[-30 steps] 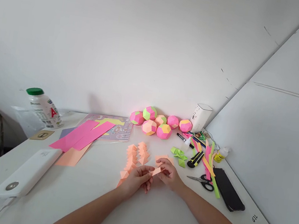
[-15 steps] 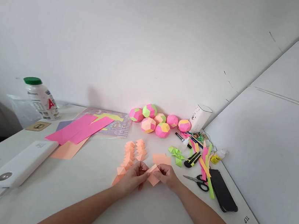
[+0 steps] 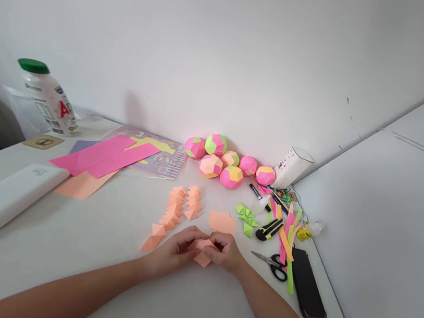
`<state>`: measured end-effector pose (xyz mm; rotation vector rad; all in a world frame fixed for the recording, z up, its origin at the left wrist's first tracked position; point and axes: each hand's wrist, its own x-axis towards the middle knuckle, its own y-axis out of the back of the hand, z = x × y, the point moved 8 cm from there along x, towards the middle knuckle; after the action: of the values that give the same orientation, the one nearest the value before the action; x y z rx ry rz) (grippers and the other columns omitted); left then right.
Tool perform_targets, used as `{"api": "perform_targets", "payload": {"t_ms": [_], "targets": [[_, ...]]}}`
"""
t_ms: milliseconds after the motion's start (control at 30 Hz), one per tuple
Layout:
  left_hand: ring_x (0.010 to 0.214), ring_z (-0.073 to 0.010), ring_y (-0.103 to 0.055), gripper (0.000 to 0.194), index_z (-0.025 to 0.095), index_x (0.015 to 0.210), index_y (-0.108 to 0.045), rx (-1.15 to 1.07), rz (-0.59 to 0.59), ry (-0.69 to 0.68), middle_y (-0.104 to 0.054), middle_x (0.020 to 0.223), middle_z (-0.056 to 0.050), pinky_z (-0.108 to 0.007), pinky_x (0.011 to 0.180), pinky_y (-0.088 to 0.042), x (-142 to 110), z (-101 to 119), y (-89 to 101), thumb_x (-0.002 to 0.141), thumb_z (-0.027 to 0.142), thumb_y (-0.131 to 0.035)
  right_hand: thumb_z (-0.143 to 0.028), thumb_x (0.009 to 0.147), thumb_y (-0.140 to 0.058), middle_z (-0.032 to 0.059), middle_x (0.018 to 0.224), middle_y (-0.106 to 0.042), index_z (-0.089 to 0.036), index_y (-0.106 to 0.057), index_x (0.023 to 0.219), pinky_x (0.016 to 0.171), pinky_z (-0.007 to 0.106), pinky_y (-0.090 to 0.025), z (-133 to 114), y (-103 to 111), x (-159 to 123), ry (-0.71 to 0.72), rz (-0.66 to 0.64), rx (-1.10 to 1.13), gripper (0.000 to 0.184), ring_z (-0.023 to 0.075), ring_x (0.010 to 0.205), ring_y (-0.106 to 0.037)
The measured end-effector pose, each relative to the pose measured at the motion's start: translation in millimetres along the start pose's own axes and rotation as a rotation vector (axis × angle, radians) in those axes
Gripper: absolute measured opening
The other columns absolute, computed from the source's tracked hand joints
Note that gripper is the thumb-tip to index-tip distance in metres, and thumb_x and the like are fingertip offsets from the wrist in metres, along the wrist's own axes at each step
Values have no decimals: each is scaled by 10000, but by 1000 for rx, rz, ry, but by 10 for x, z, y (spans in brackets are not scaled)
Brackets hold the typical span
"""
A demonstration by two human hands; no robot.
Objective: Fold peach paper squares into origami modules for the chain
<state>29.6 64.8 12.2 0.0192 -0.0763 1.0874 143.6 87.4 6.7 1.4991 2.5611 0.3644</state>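
Note:
Both my hands pinch one small peach sheet of paper above the table. My left hand grips its left side, and my right hand presses the right side with the thumb on top. Fingers cover part of the sheet, so its creases are hard to make out. Just beyond my hands lie flat peach paper squares. Two rows of folded peach paper pieces stand to the left of them. Several folded green paper pieces sit to the right.
Several paper balls line the wall. On the right are a utility knife, scissors, paper strips, a glue bottle and a black phone. Leftward are pink sheets, a power bank and a bottle.
The view has tilted and shifted. My hands have drawn closer together around the peach paper, and the fingers now cover more of it.

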Motion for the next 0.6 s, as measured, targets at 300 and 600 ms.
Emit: {"api": "perform_targets", "payload": {"t_ms": [300, 600], "targets": [[701, -128, -461, 308, 264, 1102, -583, 79, -26, 108, -436, 825, 9, -235, 585, -415, 19, -132, 66, 844, 414, -505, -386, 728, -639, -38, 556, -389, -167, -493, 557, 500, 237, -277, -125, 20, 36, 72, 45, 36, 313, 100, 531, -341], [597, -110, -380, 261, 190, 768, -620, 447, 12, 17, -365, 652, 34, -214, 526, -324, -14, 55, 49, 883, 288, -407, -411, 693, -680, -53, 542, -325, -179, -457, 550, 466, 229, -244, -50, 48, 42, 11, 88, 100, 351, 93, 511, -285]]}}
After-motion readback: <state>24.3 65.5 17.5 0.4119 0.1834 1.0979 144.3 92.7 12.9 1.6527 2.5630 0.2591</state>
